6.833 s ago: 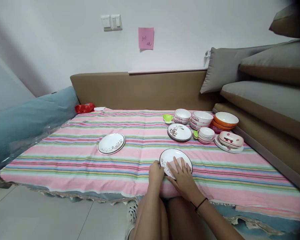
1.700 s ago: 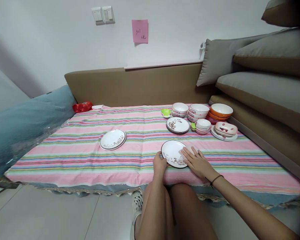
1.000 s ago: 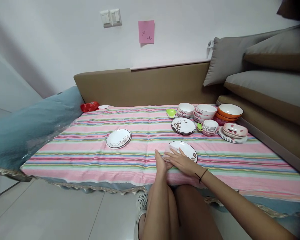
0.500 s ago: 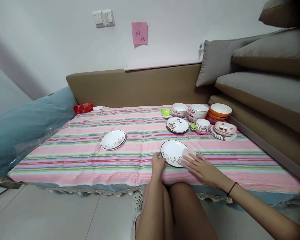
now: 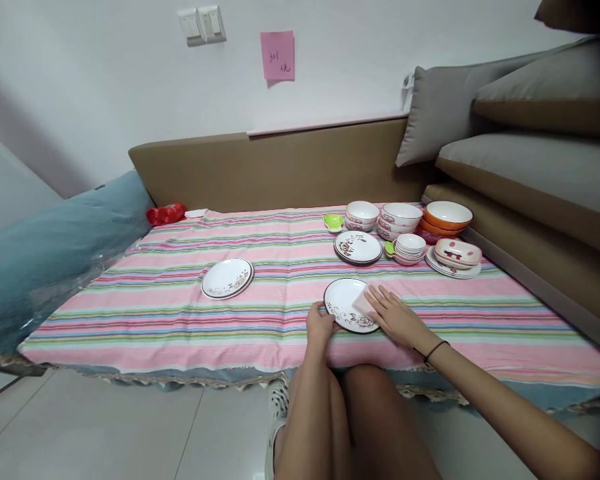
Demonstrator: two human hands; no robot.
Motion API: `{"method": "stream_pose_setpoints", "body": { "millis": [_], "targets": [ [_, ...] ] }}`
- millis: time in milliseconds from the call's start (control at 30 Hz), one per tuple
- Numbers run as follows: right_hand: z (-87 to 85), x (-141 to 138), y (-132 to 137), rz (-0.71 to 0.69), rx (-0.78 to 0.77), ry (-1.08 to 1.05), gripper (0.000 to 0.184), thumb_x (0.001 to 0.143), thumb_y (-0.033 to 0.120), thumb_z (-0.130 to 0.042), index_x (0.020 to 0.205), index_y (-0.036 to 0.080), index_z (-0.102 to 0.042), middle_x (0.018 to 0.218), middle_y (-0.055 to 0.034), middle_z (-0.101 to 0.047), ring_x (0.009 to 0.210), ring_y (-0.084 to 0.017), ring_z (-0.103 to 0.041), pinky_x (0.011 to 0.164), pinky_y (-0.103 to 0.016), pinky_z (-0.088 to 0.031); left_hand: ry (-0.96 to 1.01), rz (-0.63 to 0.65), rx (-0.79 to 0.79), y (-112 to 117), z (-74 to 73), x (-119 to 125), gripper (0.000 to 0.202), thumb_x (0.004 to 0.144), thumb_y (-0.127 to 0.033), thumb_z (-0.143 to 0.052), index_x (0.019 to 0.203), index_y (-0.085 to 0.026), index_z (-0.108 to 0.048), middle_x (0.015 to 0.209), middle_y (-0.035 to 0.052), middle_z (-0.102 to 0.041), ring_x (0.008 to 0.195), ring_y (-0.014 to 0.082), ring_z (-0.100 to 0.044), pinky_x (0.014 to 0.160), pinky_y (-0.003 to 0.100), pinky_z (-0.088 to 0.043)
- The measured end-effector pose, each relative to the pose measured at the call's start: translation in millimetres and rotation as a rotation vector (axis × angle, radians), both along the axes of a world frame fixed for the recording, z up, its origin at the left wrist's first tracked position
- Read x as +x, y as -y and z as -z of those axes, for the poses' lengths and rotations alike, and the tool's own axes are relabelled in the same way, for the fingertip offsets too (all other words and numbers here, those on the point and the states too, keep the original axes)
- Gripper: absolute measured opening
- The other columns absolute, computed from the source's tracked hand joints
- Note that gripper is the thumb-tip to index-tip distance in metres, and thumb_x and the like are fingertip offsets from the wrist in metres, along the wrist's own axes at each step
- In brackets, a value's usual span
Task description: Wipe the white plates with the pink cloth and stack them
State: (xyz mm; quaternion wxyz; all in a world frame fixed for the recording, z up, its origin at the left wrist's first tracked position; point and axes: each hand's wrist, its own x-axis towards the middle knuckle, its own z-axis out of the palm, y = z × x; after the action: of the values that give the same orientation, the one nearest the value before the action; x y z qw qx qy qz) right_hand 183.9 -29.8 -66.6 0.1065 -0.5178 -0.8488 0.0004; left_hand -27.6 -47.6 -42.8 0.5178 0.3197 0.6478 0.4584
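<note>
A white plate (image 5: 341, 298) with a dark rim and brown flower pattern lies on the striped cloth before my knees. My left hand (image 5: 321, 323) grips its left edge, with the thumb on top. My right hand (image 5: 391, 313) presses a pale pink wiping cloth (image 5: 362, 304) against the right part of the plate, its fingers stretched over the cloth and hiding some of it. Just behind stands a stack of similar flowered plates (image 5: 359, 247). Off to the left, two more plates (image 5: 227, 278) are stacked with nothing touching them.
Stacked white bowls (image 5: 363, 213), more bowls (image 5: 401, 215), orange bowls (image 5: 448, 213), small dishes (image 5: 410, 245) and a pig-faced dish (image 5: 459, 253) stand back right. A green leaf-shaped dish (image 5: 333, 222) sits beside them. A red bundle (image 5: 166, 214) lies far left; cushions (image 5: 530, 160) rise at right.
My right hand has slid the cloth up and slightly left on the plate. My left hand keeps its grip on the edge. The view has tilted slightly down.
</note>
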Motion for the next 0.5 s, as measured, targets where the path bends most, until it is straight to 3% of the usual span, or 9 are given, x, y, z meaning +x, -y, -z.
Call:
{"method": "stream_pose_setpoints", "body": {
  "millis": [67, 167, 233, 300, 400, 500],
  "targets": [
    [0.3, -14.9, -1.7, 0.034, -0.019, -0.016, 0.057, 0.097, 0.043, -0.027, 0.145, 0.013, -0.037, 0.153, -0.0141, -0.029, 0.144, -0.029, -0.017, 0.113, -0.05, -0.025, 0.023, 0.02, -0.015, 0.1, -0.3, -0.1, 0.039, 0.065, 0.001, -0.059, 0.1, -0.016, -0.057, 0.063, -0.0024, -0.059, 0.053, 0.0129, -0.059, 0.055, 0.028, -0.054],
    [-11.6, -30.8, 7.2, -0.129, -0.144, -0.064, 0.051, 0.1, 0.042, -0.021, 0.144, 0.024, -0.04, 0.155, -0.0092, -0.023, 0.144, -0.028, -0.017, 0.113, -0.053, -0.022, 0.027, 0.035, -0.034, -0.2, -0.4, -1.0, 0.04, 0.065, 0.0, -0.059, 0.101, -0.017, -0.057, 0.067, -0.0002, -0.061, 0.058, 0.0157, -0.061, 0.058, 0.03, -0.055],
    [-21.1, -28.7, 21.5, -0.261, -0.211, -0.079, 0.046, 0.1, 0.042, -0.021, 0.141, 0.035, -0.041, 0.157, -0.0031, -0.021, 0.144, -0.027, -0.019, 0.113, -0.055, -0.021, 0.023, 0.043, -0.045, -1.2, 0.4, -1.4, 0.039, 0.065, 0.0, -0.059, 0.1, -0.017, -0.058, 0.068, 0.0004, -0.061, 0.06, 0.0172, -0.062, 0.059, 0.031, -0.055],
    [-26.4, -16.1, 37.3, -0.318, -0.201, -0.07, 0.043, 0.1, 0.04, -0.025, 0.14, 0.039, -0.041, 0.156, -0.0007, -0.024, 0.143, -0.027, -0.023, 0.113, -0.056, -0.021, 0.02, 0.048, -0.049, -2.5, 1.6, -1.4, 0.04, 0.064, 0.0, -0.059, 0.1, -0.018, -0.057, 0.069, 0.0005, -0.061, 0.062, 0.0177, -0.063, 0.059, 0.032, -0.056],
    [-22.6, 9.0, 48.8, -0.25, -0.09, -0.013, 0.044, 0.099, 0.037, -0.029, 0.14, 0.034, -0.043, 0.153, -0.0051, -0.031, 0.14, -0.027, -0.03, 0.113, -0.055, -0.022, 0.016, 0.05, -0.046, -4.0, 2.7, -0.6, 0.042, 0.064, 0.001, -0.059, 0.101, -0.019, -0.057, 0.071, 0.0004, -0.061, 0.063, 0.0172, -0.062, 0.059, 0.031, -0.055],
    [-10.4, 19.1, 35.2, -0.113, 0.013, 0.052, 0.045, 0.097, 0.038, -0.031, 0.137, 0.025, -0.049, 0.15, -0.0113, -0.036, 0.139, -0.031, -0.029, 0.111, -0.057, -0.022, 0.01, 0.045, -0.043, -4.0, 1.7, -0.1, 0.04, 0.064, 0.001, -0.058, 0.098, -0.019, -0.057, 0.071, 0.0004, -0.06, 0.063, 0.0171, -0.061, 0.059, 0.031, -0.055]
  ]
}}
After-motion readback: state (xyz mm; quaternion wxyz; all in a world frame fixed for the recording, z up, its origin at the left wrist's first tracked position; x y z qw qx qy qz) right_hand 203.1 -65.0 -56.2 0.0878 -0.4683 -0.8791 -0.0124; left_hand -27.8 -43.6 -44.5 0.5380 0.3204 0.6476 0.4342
